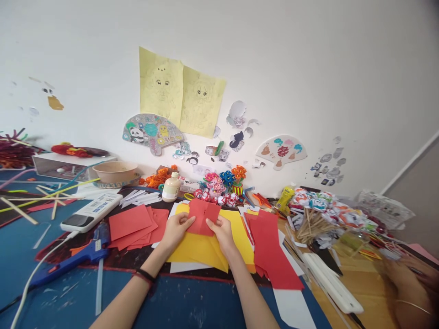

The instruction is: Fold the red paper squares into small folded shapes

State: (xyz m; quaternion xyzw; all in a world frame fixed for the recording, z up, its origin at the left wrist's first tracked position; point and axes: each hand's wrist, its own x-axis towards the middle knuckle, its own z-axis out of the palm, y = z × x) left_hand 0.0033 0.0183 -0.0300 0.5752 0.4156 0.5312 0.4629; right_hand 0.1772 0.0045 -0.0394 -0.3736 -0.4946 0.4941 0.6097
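Observation:
A folded piece of red paper (pixel 203 214) is held up between my two hands, with a crease or slit down its middle. My left hand (pixel 179 228) pinches its left side, thumb in front. On the right side, my right hand (pixel 220 230) grips the lower edge the same way. Beneath both hands lie sheets of yellow paper (pixel 195 250), partly over white sheets. Red rectangles of paper (pixel 133 224) are stacked to the left of my left hand. Longer red sheets (pixel 272 246) rest to the right of my right hand.
A blue glue gun (pixel 73 260) and a white power strip (pixel 92 212) lie at left. A glue bottle (pixel 171 187) stands behind, near pipe-cleaner flowers (pixel 226 178). At right are wooden sticks (pixel 310 224), another white strip (pixel 332 281) and another person's arm (pixel 408 283).

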